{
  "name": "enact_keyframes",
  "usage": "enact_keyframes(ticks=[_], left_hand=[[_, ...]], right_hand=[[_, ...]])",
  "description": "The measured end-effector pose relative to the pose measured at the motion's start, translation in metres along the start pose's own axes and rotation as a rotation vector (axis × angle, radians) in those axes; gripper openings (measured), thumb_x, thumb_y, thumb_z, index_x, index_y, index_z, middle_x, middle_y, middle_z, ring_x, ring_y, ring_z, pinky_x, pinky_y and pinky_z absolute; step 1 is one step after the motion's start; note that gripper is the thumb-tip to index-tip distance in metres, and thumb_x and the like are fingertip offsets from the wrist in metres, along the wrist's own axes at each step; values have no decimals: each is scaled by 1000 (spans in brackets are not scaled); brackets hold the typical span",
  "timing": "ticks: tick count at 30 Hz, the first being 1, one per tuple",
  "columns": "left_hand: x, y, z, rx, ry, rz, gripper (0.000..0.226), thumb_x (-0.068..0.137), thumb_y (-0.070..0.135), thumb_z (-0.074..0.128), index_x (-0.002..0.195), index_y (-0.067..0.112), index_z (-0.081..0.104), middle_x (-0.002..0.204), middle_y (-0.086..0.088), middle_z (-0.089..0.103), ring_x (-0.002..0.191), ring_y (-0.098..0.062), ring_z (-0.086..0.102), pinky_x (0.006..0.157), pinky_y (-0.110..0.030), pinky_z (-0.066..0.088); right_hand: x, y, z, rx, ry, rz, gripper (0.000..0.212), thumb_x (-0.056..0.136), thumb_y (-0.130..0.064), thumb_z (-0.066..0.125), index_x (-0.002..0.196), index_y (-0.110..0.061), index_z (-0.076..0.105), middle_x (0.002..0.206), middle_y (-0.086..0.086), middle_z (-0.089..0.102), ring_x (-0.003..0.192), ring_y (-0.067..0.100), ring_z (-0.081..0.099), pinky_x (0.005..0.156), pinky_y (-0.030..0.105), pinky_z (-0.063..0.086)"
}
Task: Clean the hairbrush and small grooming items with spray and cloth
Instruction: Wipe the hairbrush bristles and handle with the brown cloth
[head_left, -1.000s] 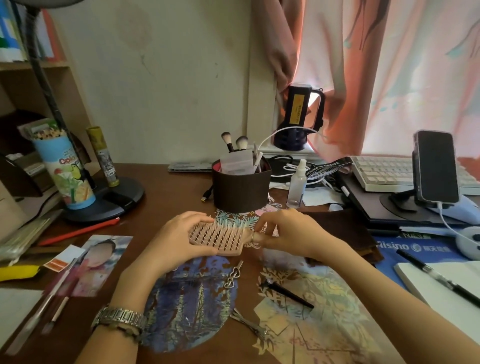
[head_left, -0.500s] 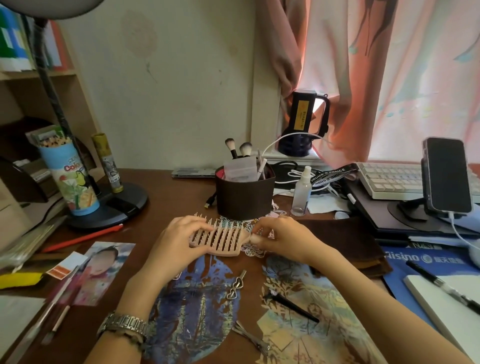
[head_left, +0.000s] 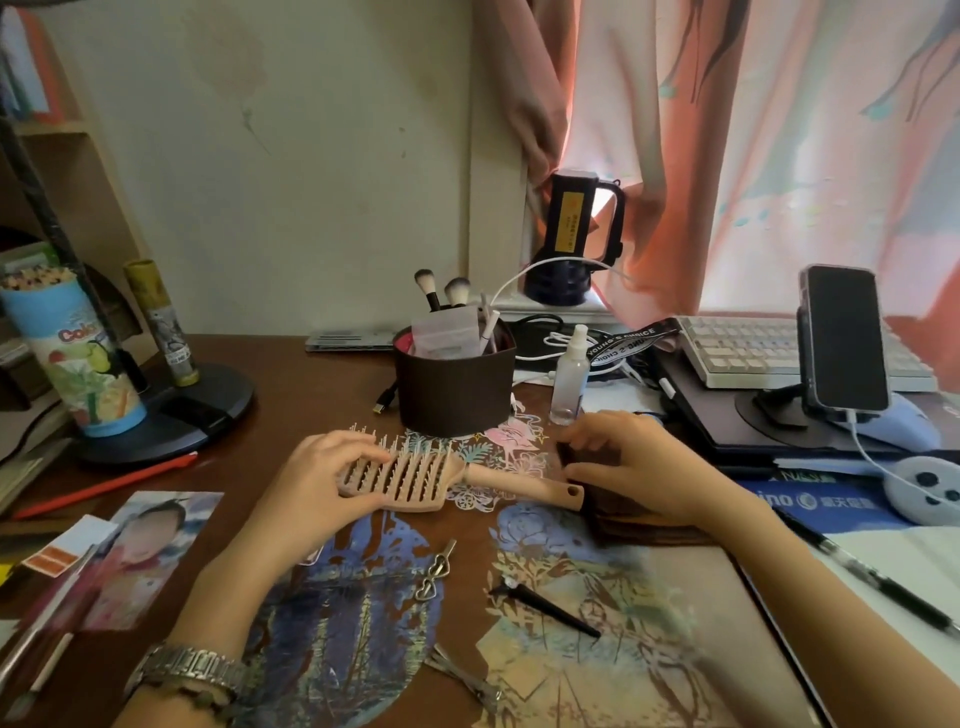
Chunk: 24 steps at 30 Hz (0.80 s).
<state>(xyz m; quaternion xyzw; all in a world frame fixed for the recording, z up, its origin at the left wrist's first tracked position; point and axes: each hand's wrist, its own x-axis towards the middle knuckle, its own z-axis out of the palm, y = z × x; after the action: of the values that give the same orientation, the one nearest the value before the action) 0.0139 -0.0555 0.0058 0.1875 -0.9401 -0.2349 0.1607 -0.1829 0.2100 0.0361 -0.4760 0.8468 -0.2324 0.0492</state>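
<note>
You're gripping the pink hairbrush (head_left: 415, 475) head w/ your left hand (head_left: 317, 488) at desk center, bristles up, while your right hand (head_left: 631, 467) is grasping the dark cloth (head_left: 613, 512) at 3 o'clock of it. The spray bottle (head_left: 569, 376) is standing untouched at 1 o'clock; wiping seems barely begun, and the clips (head_left: 434, 571) at 6 o'clock are waiting.

A pale pink vented hairbrush (head_left: 410, 475) is lying bristles-up between both grips; a dark brown cloth (head_left: 613, 499) is lying under the right one, a clear spray bottle (head_left: 569, 376) standing just beyond.
</note>
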Motion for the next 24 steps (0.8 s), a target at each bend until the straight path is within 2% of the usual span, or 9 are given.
enact_keyframes(ticks=[5,9,16,18,21,24], left_hand=[[0,-2,0,-21,-11,12,41,74,30,77,107,44,59,127,16,51,122,-7,38,102,-33,32],[0,-3,-2,-41,1,0,37,74,27,77,107,40,66,124,17,53,121,-9,42,102,-36,32],[0,-4,-4,-24,6,-16,32,74,29,77,102,39,66,119,19,53,120,-11,46,102,-40,33],[0,-3,-4,-24,5,-11,32,74,29,77,100,41,65,117,20,52,119,-11,46,102,-40,33],[0,-3,-4,-18,-4,-13,32,74,28,77,99,43,63,117,20,52,119,-13,47,102,-43,35],[-1,-2,-4,-10,0,-8,32,74,27,77,99,43,63,117,20,52,119,-14,48,103,-45,36]], right_hand=[[-17,16,3,-54,28,48,34,77,-46,71,107,-36,60,99,-15,59,96,5,54,83,27,49],[-33,25,13,-94,14,44,49,68,-55,74,111,-38,59,104,-18,56,99,3,49,85,25,45],[-43,35,32,-139,93,29,53,66,-65,68,109,-34,60,109,-17,57,99,5,49,84,27,45],[-45,34,34,-164,129,6,45,72,-60,67,107,-32,64,112,-16,60,102,5,51,85,26,46],[-47,34,36,-204,174,-33,27,81,-39,68,104,-27,69,114,-13,64,105,8,56,85,30,50],[-49,34,38,-193,217,-40,22,82,-29,68,104,-24,70,109,-10,68,102,11,61,83,31,53]])
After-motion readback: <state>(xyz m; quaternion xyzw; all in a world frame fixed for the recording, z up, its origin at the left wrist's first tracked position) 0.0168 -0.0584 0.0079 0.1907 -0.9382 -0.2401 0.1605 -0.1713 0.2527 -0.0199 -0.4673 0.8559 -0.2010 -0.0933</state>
